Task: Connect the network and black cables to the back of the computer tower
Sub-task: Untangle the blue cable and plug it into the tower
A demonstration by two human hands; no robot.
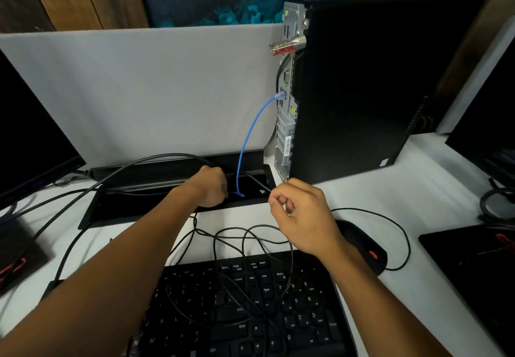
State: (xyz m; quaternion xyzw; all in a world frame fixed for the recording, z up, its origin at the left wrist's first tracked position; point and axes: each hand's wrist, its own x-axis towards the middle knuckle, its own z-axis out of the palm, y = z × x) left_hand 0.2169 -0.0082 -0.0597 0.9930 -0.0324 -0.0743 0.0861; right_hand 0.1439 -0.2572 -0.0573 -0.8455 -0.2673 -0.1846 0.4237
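Note:
The black computer tower (pixel 362 83) stands upright on the white desk, its silver back panel (pixel 287 106) facing left. A blue network cable (pixel 250 134) is plugged into that panel and curves down into the black cable tray (pixel 172 173). My left hand (pixel 209 186) reaches into the tray and grips a thick black cable (pixel 133 166) beside the blue one. My right hand (pixel 301 214) hovers just below the tower's rear corner, pinching a thin black cable (pixel 256 182) between thumb and fingers; its plug is hidden.
A black keyboard (pixel 245 309) lies at the front with thin black wires (pixel 237 234) tangled over it. A black mouse (pixel 362 248) sits under my right wrist. Monitors stand far left (pixel 28 139) and far right (pixel 487 139). A grey partition (pixel 139 89) backs the desk.

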